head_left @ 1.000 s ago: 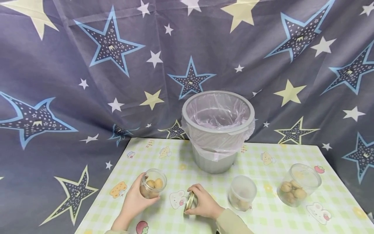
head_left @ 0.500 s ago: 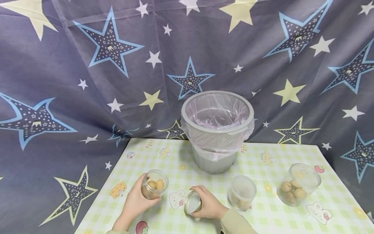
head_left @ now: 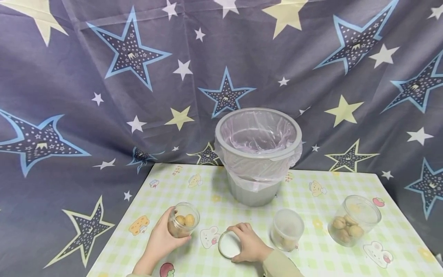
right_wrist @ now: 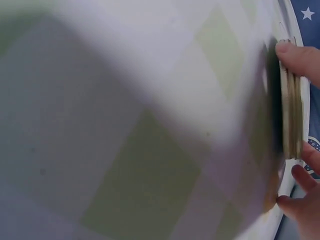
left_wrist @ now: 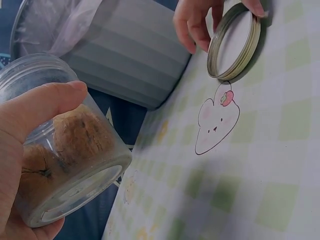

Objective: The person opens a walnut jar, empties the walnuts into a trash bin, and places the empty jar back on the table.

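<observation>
My left hand (head_left: 161,237) grips a clear jar (head_left: 180,232) without a lid, holding it up on the left of the table. Brown walnuts (left_wrist: 82,132) lie inside it, seen through its wall in the left wrist view. To its right, my right hand (head_left: 252,246) pinches a round jar lid (head_left: 230,244) by its edge, thumb on one side and fingers on the other. The lid has a gold rim and a white inside that faces up. In the right wrist view the lid (right_wrist: 291,110) appears edge-on, low over the tabletop; whether it touches cannot be told.
A grey bin (head_left: 254,194) lined with a translucent bag stands at the back. Right of my right hand stands a small frosted container (head_left: 287,231), its contents blurred. A larger clear jar (head_left: 360,215) with several walnuts stands farther right on the checkered table (head_left: 304,265).
My right hand has tipped the lid from nearly on edge to nearly flat, its white inside now upward. The jar in my left hand has shifted slightly right.
</observation>
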